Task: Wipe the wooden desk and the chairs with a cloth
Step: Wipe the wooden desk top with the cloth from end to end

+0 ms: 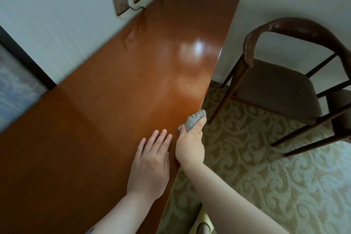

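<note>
- Worktop (117,85): long, glossy, reddish-brown wood, set against a pale wall and run into the far corner; a bright glare is seen near its right edge.
- Left hand (152,159): laid flat on the worktop near the right edge, palm down, fingers straight and slightly spread; nothing is held.
- Right hand (190,146): placed just beside the left, at the worktop's right edge; fingers are curled round a cloth (194,120).
- Cloth: grey, bunched, pressed against the worktop edge; most of it is seen beyond the fingertips, partly over the edge.
- Chair (281,85): dark wood, curved backrest, brown padded seat; stood on the carpet (266,167) to the right, apart from the worktop and untouched.
- Carpet: pale green with a scroll pattern.
- Two wall plates (119,0) are fixed above the worktop's far part; a thin cable (135,8) is led from the left one down toward the worktop.
- A dark frame (26,59) is seen at the left, by the wall.
</note>
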Action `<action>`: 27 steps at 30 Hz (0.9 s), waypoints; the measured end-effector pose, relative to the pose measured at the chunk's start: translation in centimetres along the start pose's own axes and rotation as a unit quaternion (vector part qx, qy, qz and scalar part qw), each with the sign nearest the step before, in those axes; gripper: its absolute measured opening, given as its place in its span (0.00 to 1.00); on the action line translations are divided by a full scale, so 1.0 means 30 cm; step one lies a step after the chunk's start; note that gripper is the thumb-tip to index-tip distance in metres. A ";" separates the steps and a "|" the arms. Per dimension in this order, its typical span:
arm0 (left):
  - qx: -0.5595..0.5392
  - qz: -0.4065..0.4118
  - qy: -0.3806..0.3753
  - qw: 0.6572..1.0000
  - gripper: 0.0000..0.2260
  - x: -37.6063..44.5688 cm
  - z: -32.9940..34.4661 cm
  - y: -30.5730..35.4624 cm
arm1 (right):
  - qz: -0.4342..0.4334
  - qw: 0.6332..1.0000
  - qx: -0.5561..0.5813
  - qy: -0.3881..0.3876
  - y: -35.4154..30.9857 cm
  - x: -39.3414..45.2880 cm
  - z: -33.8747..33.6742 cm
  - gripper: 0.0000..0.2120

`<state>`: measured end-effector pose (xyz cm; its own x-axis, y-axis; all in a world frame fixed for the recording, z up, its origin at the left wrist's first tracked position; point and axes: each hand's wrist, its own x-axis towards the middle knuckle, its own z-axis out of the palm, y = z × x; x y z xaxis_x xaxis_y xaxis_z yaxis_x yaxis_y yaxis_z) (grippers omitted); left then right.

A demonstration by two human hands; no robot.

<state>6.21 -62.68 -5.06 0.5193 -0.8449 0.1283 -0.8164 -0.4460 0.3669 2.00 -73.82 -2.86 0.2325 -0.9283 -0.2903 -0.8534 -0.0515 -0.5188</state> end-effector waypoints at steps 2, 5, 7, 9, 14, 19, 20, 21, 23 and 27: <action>-0.028 0.005 0.007 1.000 0.21 0.002 0.001 -0.011 | -0.013 0.999 -0.018 -0.026 0.041 -0.095 0.012 0.36; -0.077 -0.002 0.006 0.997 0.19 -0.010 -0.009 -0.021 | -0.053 0.992 -0.056 -0.096 0.111 -0.296 0.022 0.38; -0.070 -0.002 -0.018 0.997 0.21 -0.064 -0.030 -0.019 | -0.056 0.990 -0.046 -0.124 0.120 -0.343 -0.013 0.37; -0.040 0.009 -0.032 0.999 0.23 -0.150 -0.058 -0.029 | -0.046 0.993 0.006 -0.113 0.092 -0.255 -0.033 0.34; 0.014 0.014 -0.047 0.999 0.21 -0.377 -0.128 -0.103 | 0.049 0.997 -0.012 -0.063 -0.039 -0.041 -0.056 0.34; 0.017 0.005 -0.045 0.999 0.21 -0.454 -0.130 -0.106 | -0.006 0.998 0.030 -0.050 0.109 -0.433 0.048 0.35; 0.019 0.007 -0.046 0.999 0.21 -0.452 -0.129 -0.105 | -0.014 0.996 0.038 -0.078 0.144 -0.528 0.061 0.36; 0.025 0.010 -0.047 0.999 0.21 -0.448 -0.128 -0.103 | -0.016 0.994 0.042 -0.101 0.164 -0.592 0.060 0.37; 0.040 0.015 -0.040 0.998 0.20 -0.452 -0.131 -0.097 | -0.008 0.991 0.033 -0.128 0.160 -0.597 0.047 0.37; 0.050 -0.006 -0.003 0.999 0.21 -0.453 -0.137 -0.083 | 0.046 0.994 0.013 -0.094 0.053 -0.341 0.021 0.35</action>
<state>2.22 -48.89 -3.92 0.5276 -0.8412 0.1184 -0.8315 -0.4829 0.2747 -1.44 -64.17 -1.22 0.2395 -0.8436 -0.4806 -0.8636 0.0412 -0.5025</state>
